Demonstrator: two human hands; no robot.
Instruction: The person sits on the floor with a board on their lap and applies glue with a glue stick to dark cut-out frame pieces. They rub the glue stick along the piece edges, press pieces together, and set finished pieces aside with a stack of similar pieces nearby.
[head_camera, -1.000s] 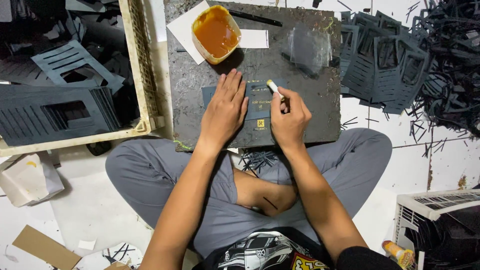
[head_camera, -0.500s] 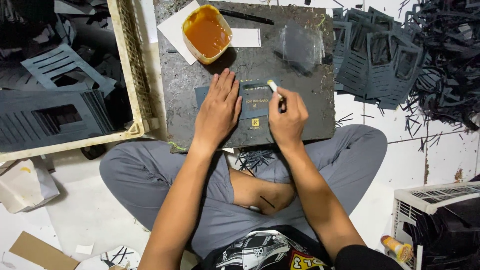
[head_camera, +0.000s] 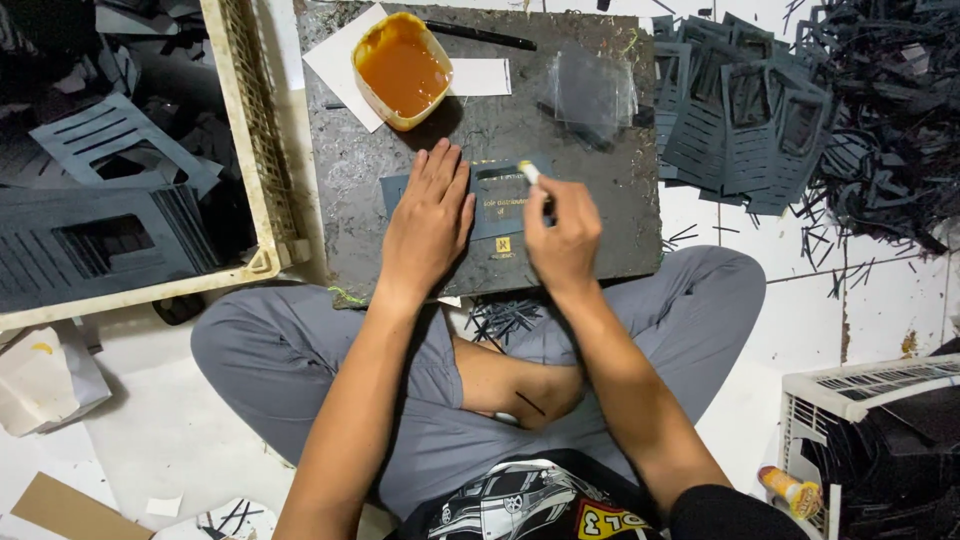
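The left hand (head_camera: 428, 222) lies flat, fingers spread and grasping nothing, pinning the dark blue card piece (head_camera: 497, 210) on the gritty grey work board (head_camera: 350, 160) across the person's lap. The right hand (head_camera: 562, 235), fingers clenched around a small pale-tipped applicator (head_camera: 529, 172), has nudged its tip up toward the card's top edge since a second ago. The tub of orange glue (head_camera: 401, 68) sits beyond on white paper (head_camera: 335, 62), so the spreading looks mid-stroke.
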